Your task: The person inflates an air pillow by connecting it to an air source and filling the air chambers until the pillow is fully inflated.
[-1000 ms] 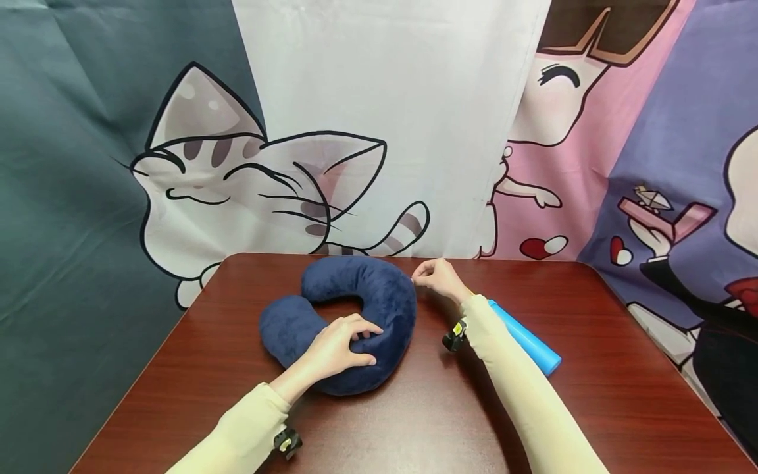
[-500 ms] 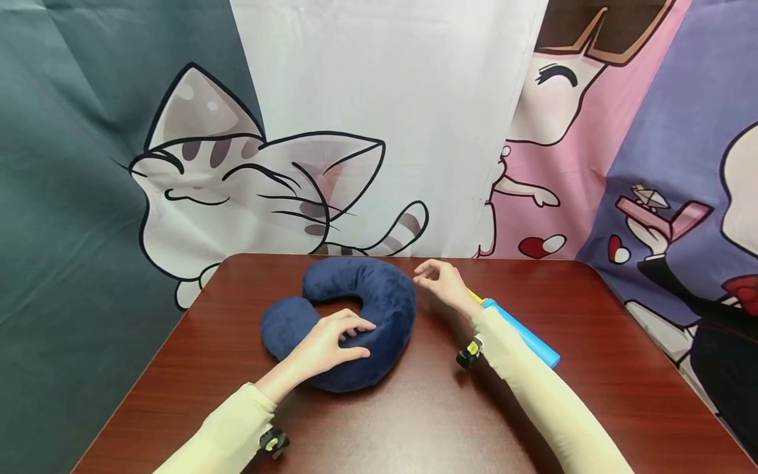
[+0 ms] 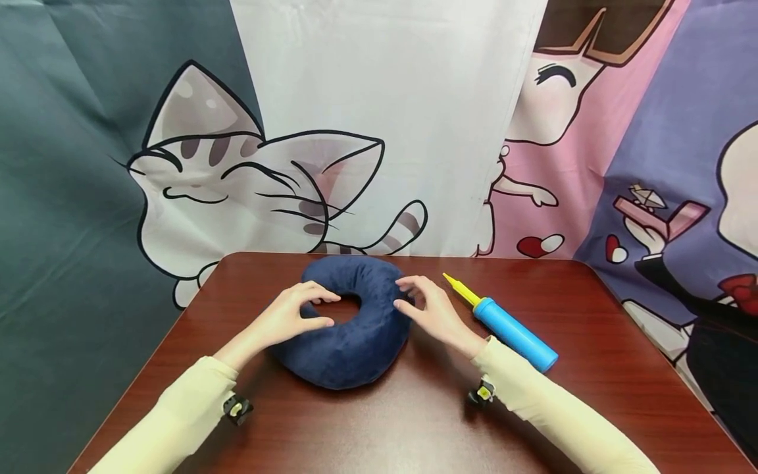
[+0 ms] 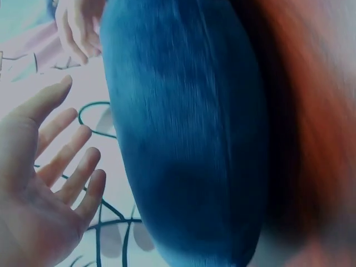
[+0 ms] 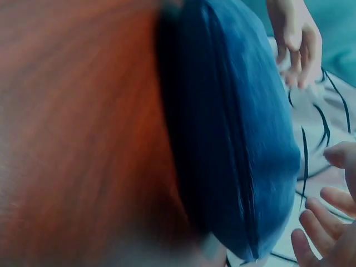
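Note:
A navy blue U-shaped neck pillow (image 3: 349, 352) lies on the table, and its left end is partly hidden by my left hand (image 3: 293, 313). That hand hovers over the pillow's left part with relaxed, spread fingers and grips nothing. In the left wrist view, a gap shows between the left hand (image 4: 50, 183) and the neck pillow (image 4: 178, 128). My right hand (image 3: 437, 315) is at the pillow's right edge, fingers loosely bent, holding nothing. From the right wrist, the right hand (image 5: 331, 222) appears beside the pillow (image 5: 245, 133), also apart from it.
A blue hand pump (image 3: 515, 334) with a yellow nozzle lies on the table to the right, beyond the right forearm. The dark red-brown wooden table (image 3: 379, 434) ends at a cartoon-printed cloth backdrop (image 3: 403, 118). Each sleeve carries a small black wrist camera.
My left hand has moved left and away from the pillow's front middle. My right hand has come nearer and lower along its right side, uncovering the pump. The pillow has shifted slightly.

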A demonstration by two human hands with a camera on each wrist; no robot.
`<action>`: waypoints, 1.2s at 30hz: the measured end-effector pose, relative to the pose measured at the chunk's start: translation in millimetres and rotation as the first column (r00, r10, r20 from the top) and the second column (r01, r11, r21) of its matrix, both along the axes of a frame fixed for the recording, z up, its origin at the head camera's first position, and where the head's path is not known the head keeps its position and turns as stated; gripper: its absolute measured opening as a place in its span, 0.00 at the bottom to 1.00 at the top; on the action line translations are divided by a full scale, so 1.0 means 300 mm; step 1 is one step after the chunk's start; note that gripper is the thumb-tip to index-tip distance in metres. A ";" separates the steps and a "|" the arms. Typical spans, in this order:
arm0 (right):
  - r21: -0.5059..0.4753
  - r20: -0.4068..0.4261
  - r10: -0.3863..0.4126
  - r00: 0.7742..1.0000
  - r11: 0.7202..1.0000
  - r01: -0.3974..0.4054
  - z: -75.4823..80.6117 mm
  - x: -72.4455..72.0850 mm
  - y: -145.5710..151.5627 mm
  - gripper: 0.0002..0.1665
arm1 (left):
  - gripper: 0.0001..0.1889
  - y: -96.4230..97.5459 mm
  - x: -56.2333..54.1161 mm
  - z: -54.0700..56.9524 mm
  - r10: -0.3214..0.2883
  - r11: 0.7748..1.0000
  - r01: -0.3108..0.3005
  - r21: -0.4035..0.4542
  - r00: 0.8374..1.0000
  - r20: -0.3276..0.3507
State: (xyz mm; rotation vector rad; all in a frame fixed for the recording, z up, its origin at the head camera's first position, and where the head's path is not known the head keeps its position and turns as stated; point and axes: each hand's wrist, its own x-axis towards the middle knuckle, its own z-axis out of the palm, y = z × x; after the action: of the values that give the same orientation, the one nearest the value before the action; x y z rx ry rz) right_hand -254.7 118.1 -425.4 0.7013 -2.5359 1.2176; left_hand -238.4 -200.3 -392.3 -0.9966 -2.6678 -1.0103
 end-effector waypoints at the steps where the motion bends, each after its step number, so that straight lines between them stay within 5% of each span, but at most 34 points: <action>1: 0.017 -0.025 0.012 1.000 1.000 -0.012 -0.001 0.015 -0.005 0.24 | 0.21 -0.010 -0.007 0.000 -0.001 1.000 0.001 -0.006 1.000 -0.004; 8: 0.156 -0.164 0.106 0.981 0.984 -0.081 -0.015 0.108 -0.038 0.29 | 0.22 -0.053 -0.060 -0.019 -0.014 1.000 0.014 -0.005 1.000 -0.013; 15: 0.220 -0.228 0.162 0.960 0.969 -0.111 -0.049 0.146 -0.053 0.32 | 0.23 -0.081 -0.110 -0.048 -0.005 0.999 0.003 -0.032 0.999 -0.036; 28: 0.280 -0.220 0.191 0.956 0.952 -0.126 -0.104 0.123 -0.037 0.28 | 0.24 -0.110 -0.143 -0.025 0.023 0.999 -0.021 -0.038 0.998 0.052; 36: 0.254 -0.135 0.241 0.961 0.946 -0.202 -0.098 0.070 0.001 0.25 | 0.22 -0.118 -0.151 -0.009 0.029 0.997 -0.031 -0.064 0.999 -0.021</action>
State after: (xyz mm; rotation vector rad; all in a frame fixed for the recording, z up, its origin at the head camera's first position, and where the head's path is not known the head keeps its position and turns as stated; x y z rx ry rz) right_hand -233.6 118.3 -454.8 1.1209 -2.5398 0.8790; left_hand -283.6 -235.8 -395.0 -0.9698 -2.7067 -0.9098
